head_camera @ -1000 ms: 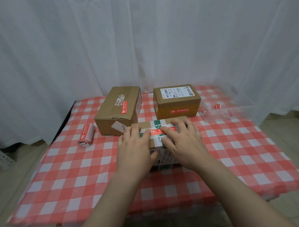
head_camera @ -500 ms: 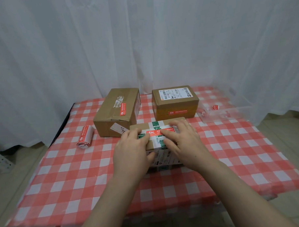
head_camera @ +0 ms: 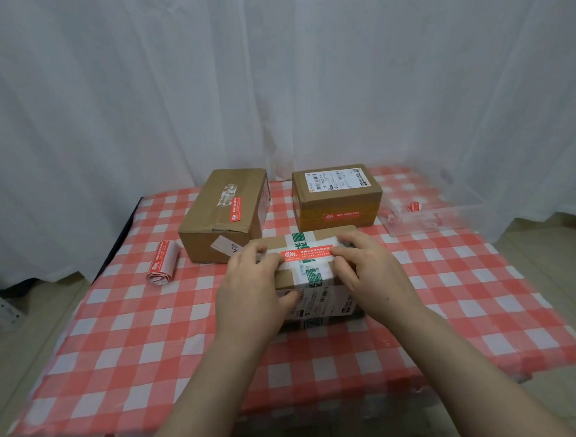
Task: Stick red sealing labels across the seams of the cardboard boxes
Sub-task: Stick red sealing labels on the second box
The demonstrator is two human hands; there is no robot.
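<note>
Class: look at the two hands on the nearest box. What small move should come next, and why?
Probably lift both hands away. The red label already lies flat across the near box, with the left hand and right hand pressing its ends. The two boxes behind each carry a red label too.

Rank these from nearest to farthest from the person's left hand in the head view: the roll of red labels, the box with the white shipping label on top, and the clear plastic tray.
From the left hand:
1. Roll of red labels, to its left.
2. Box with the white shipping label, back right.
3. Clear plastic tray, far right.
</note>
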